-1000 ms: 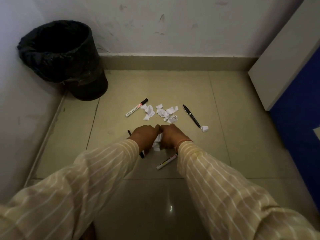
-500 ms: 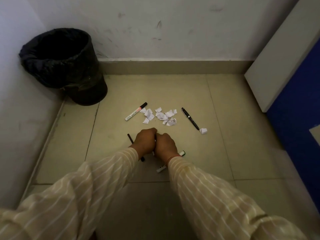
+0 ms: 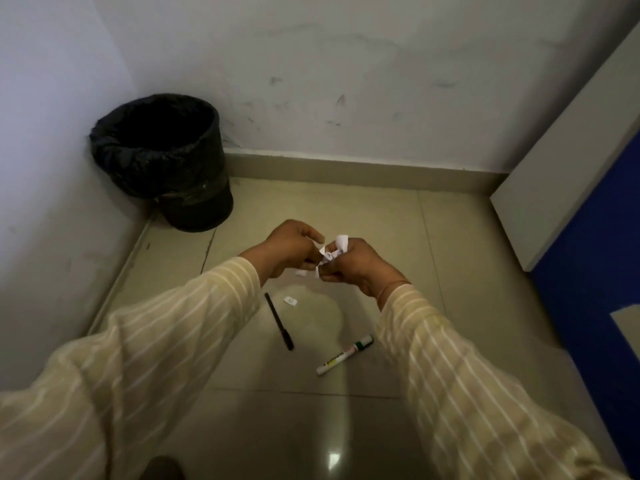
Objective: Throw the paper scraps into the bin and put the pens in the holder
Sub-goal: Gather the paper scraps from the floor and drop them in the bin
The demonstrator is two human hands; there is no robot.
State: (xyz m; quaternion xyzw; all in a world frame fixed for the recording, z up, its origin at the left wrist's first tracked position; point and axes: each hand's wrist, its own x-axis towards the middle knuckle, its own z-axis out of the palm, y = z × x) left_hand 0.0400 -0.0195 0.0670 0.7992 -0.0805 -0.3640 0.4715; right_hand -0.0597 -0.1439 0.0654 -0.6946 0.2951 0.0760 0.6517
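Both hands are raised above the tiled floor with a bunch of white paper scraps (image 3: 330,254) pinched between them. My left hand (image 3: 289,247) grips the bunch from the left, my right hand (image 3: 353,265) from the right. One small paper scrap (image 3: 290,301) lies on the floor below. A thin black pen (image 3: 279,321) lies on the floor under my left wrist. A white marker with a dark cap (image 3: 345,355) lies to its right. The black bin (image 3: 162,157), lined with a black bag, stands in the far left corner. No holder is visible.
White walls close the left and far sides, with a beige skirting (image 3: 346,168) along the base. A white panel (image 3: 568,168) and a blue surface (image 3: 595,306) stand on the right. My arms hide part of the floor.
My hands have lifted off the floor with the gathered scraps. The view has shifted, and the far scrap pile and the two far pens are out of sight behind my hands.
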